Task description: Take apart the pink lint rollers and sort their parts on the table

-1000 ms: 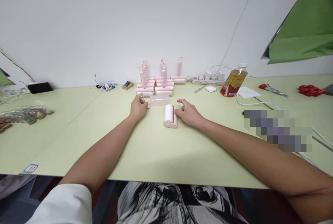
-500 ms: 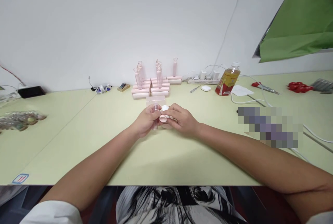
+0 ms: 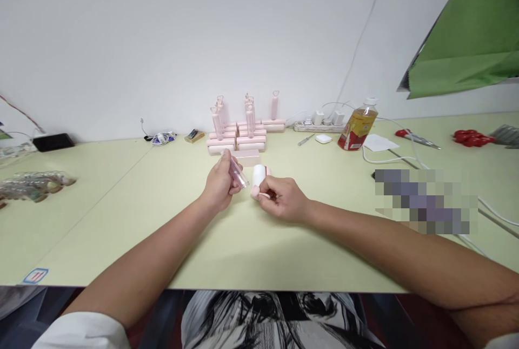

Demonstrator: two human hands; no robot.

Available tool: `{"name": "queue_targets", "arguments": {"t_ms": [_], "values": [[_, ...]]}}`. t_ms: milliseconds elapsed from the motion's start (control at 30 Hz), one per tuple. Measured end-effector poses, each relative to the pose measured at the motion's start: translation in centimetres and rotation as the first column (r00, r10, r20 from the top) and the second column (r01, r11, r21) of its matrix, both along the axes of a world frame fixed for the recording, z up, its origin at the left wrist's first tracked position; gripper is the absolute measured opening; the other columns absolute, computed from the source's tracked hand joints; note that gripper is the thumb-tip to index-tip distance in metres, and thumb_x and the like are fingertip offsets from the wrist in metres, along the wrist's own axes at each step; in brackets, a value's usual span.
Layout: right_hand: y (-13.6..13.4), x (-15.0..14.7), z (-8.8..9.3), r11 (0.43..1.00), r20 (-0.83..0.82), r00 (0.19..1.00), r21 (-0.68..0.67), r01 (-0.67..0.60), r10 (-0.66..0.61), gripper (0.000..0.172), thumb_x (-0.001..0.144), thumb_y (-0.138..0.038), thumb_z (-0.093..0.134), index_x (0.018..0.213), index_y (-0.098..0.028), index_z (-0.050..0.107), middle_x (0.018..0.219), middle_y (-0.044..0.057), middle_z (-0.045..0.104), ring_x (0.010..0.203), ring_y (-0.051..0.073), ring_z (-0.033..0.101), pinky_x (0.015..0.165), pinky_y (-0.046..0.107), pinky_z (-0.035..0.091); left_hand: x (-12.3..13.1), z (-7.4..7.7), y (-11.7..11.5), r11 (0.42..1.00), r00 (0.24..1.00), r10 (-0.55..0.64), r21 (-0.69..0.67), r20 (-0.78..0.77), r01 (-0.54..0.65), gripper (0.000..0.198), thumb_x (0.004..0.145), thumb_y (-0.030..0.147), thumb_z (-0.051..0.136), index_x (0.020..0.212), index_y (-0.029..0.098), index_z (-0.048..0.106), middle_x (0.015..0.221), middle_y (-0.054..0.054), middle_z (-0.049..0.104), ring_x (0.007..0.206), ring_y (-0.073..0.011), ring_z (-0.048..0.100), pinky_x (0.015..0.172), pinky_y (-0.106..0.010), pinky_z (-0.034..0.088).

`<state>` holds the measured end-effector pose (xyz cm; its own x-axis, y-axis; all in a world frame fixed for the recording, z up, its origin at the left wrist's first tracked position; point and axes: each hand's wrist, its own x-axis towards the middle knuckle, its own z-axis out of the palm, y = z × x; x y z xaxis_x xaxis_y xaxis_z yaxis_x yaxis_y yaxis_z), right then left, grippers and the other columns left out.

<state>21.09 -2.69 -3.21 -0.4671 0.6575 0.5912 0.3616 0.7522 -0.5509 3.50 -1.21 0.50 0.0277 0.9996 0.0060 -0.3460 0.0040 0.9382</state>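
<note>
My left hand [image 3: 219, 182] curls round a clear tube [image 3: 240, 175] – my right hand [image 3: 283, 197] pinches a pink cap [image 3: 255, 191] by a white roll [image 3: 258, 173].

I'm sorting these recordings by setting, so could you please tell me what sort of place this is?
Probably a small workshop: similar pink items grouped together, a power strip and a red-handled tool share one long table.

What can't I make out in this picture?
All in the head view:
Part of the clear tube: covered by the left hand.
Exact shape of the small pink piece: too small, partly covered by the right hand.
Part of the white roll: behind the right hand.
Object at right: masked by pixel blocks.
Bottle lettering: too small.
Green cloth: cut off by right edge.
</note>
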Motion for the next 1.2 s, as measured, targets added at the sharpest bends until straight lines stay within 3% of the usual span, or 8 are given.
{"name": "queue_targets", "arguments": {"t_ms": [167, 367, 533, 667, 800, 900, 1200], "values": [[0.0, -0.1, 0.0, 0.999, -0.065, 0.997, 0.005, 0.047, -0.046, 0.016, 0.082, -0.027, 0.056, 0.073, -0.023, 0.043, 0.058, -0.005, 0.045, 0.049, 0.009, 0.037, 0.050, 0.023, 0.031, 0.3, -0.3, -0.4, 0.994, 0.997, -0.058, 0.088, -0.040, 0.062, 0.049, 0.073, 0.064, 0.065, 0.072, 0.017, 0.052, 0.051, 0.003, 0.055, 0.036, -0.0070, 0.046, 0.034, -0.019, 0.035], [0.0, 0.1, -0.1, 0.998, -0.112, 0.993, -0.053, 0.039, -0.045, 0.014, 0.086, -0.032, 0.054, 0.082, -0.023, 0.044, 0.064, -0.003, 0.049, 0.053, 0.011, 0.041, 0.053, 0.024, 0.034, -0.2, 0.0, -0.4, 0.990, 0.994, -0.078, 0.110, -0.076, 0.087, 0.039, 0.069, 0.046, 0.074, 0.072, 0.018, 0.047, 0.046, 0.006, 0.054, 0.034, -0.0075, 0.048, 0.034, -0.018, 0.036], [0.3, 0.3, -0.3, 0.976, -0.155, 0.988, -0.211, -0.051, 0.018, 0.029, 0.087, -0.050, 0.056, 0.091, -0.023, 0.045, 0.069, -0.003, 0.053, 0.056, 0.011, 0.045, 0.055, 0.023, 0.036, 0.0, 0.4, -0.9, 0.981, 0.993, -0.110, 0.154, -0.034, 0.114, 0.041, 0.064, 0.039, 0.076, 0.072, 0.021, 0.040, 0.055, 0.008, 0.056, 0.036, -0.0074, 0.050, 0.032, -0.019, 0.037], [0.8, 0.4, -0.2, 0.987, -0.032, 0.999, -0.156, -0.040, 0.036, 0.039, 0.091, -0.057, 0.045, 0.080, -0.021, 0.051, 0.061, -0.002, 0.050, 0.055, 0.012, 0.043, 0.055, 0.024, 0.033, -0.2, 0.1, -0.8, 0.974, 0.986, -0.159, 0.154, -0.050, 0.165, 0.029, 0.065, 0.035, 0.071, 0.069, 0.018, 0.048, 0.059, 0.004, 0.059, 0.037, -0.0073, 0.051, 0.033, -0.019, 0.037], [0.9, 0.5, -0.3, 0.997, 0.078, 0.996, -0.074, -0.027, 0.033, 0.049, 0.095, -0.060, 0.032, 0.072, -0.020, 0.051, 0.059, 0.000, 0.049, 0.052, 0.012, 0.040, 0.054, 0.025, 0.029, -0.3, -0.3, -0.7, 0.960, 0.975, -0.208, 0.173, -0.075, 0.218, 0.021, 0.070, 0.033, 0.066, 0.067, 0.015, 0.057, 0.065, 0.000, 0.063, 0.035, -0.0068, 0.050, 0.028, -0.019, 0.028], [1.0, 0.7, -0.6, 0.998, 0.116, 0.993, -0.054, -0.021, 0.027, 0.051, 0.095, -0.061, 0.030, 0.072, -0.020, 0.050, 0.060, 0.001, 0.050, 0.051, 0.013, 0.039, 0.054, 0.025, 0.028, -0.1, -0.5, -0.9, 0.958, 0.974, -0.216, 0.177, -0.063, 0.224, 0.020, 0.072, 0.031, 0.066, 0.065, 0.015, 0.056, 0.070, -0.001, 0.066, 0.034, -0.0064, 0.050, 0.027, -0.018, 0.023], [1.0, 0.9, -2.1, 0.997, 0.157, 0.985, -0.047, -0.058, 0.065, 0.048, 0.097, -0.057, 0.028, 0.074, -0.020, 0.047, 0.061, 0.002, 0.052, 0.052, 0.014, 0.042, 0.055, 0.025, 0.031, 0.7, -1.1, -1.5, 0.963, 0.974, -0.209, 0.153, -0.090, 0.221, 0.019, 0.071, 0.029, 0.064, 0.065, 0.016, 0.052, 0.072, 0.000, 0.068, 0.034, -0.0049, 0.047, 0.028, -0.018, 0.025]]}}
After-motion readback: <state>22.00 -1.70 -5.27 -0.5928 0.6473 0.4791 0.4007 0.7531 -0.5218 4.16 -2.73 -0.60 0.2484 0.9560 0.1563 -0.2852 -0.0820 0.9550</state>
